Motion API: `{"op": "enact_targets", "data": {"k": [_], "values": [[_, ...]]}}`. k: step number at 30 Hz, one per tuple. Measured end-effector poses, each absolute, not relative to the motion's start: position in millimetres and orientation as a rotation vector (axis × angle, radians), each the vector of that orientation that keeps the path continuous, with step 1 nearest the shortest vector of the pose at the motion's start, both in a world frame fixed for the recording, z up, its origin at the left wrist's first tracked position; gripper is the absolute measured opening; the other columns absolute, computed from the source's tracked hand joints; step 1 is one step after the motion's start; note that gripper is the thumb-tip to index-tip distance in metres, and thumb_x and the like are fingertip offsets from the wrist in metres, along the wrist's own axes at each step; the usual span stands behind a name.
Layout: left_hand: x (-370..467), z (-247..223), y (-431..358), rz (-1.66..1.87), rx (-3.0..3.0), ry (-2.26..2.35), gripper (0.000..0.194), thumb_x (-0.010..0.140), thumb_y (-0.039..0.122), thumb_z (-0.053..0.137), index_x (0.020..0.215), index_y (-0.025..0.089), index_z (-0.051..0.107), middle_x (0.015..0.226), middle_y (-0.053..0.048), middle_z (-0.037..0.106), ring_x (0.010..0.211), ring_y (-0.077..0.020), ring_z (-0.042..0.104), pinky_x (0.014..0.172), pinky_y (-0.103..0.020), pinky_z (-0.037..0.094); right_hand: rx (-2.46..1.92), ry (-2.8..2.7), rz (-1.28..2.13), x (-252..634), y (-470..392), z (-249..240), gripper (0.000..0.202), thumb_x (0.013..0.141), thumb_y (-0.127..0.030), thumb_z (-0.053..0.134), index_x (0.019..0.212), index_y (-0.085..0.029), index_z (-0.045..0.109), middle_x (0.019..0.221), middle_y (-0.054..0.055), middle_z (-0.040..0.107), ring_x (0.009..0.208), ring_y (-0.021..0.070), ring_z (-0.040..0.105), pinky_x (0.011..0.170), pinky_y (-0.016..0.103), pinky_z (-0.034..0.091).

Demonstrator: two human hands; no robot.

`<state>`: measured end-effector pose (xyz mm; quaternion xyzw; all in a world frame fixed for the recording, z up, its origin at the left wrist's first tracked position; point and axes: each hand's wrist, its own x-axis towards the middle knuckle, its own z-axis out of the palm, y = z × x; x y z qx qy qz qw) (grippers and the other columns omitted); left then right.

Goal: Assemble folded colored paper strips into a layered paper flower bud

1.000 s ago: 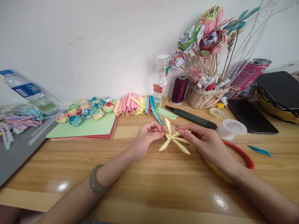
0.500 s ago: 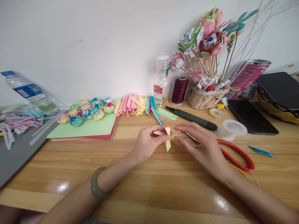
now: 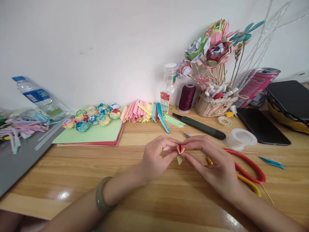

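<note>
Between my fingertips is a small folded paper piece (image 3: 180,149), its pink and red pleats facing me and a pale yellow tip hanging below. My left hand (image 3: 158,158) pinches it from the left, and a ring and a green bangle show on that side. From the right, my right hand (image 3: 212,158) pinches the same piece with thumb and fingers. Red-handled scissors (image 3: 252,164) lie partly under my right hand, with a yellow handle beside them. Farther back stands a row of folded paper strips (image 3: 140,111) in pink, yellow and blue.
Crumpled paper flowers (image 3: 82,126) rest on green paper sheets (image 3: 87,137) at the left. A dark green cutter (image 3: 202,127), a white spool (image 3: 243,138) and a phone (image 3: 264,127) lie at the right. Behind are a glass bottle (image 3: 169,88), purple thread (image 3: 187,98) and a flower basket (image 3: 212,106).
The folded piece has been turned so its pink pleats face me. My right hand has closed onto it from the right, where its fingers were apart before. The view has shifted slightly.
</note>
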<state>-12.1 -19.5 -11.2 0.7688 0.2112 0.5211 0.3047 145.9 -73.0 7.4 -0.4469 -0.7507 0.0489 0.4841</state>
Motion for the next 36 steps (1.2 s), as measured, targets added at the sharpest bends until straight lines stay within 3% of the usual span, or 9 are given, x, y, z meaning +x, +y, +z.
{"op": "enact_targets", "data": {"k": [17, 36], "values": [[-9.2, -7.1, -18.2, 1.631, 2.327, 0.59, 0.013, 0.074, 0.008, 0.061, 0.084, 0.016, 0.061, 0.079, -0.007, 0.068, 0.074, -0.0136, 0.065, 0.066, -0.024, 0.055, -1.046, -1.862, -0.102, 147.5, -69.4, 3.5, 0.018, 0.08, -0.011, 0.059, 0.095, -0.021, 0.057, 0.084, 0.006, 0.067, 0.08, 0.0182, 0.063, 0.068, 0.032, 0.053], [-8.6, -3.3, -19.4, 1.649, 2.338, 0.599, 0.018, 0.075, 0.006, 0.058, 0.088, 0.018, 0.06, 0.08, -0.005, 0.07, 0.076, -0.0141, 0.065, 0.068, -0.026, 0.055, -1.017, -1.832, -0.131, 144.7, -68.1, 6.8, 0.021, 0.076, -0.007, 0.061, 0.091, -0.02, 0.058, 0.082, 0.005, 0.067, 0.078, 0.0185, 0.063, 0.067, 0.031, 0.051]]}}
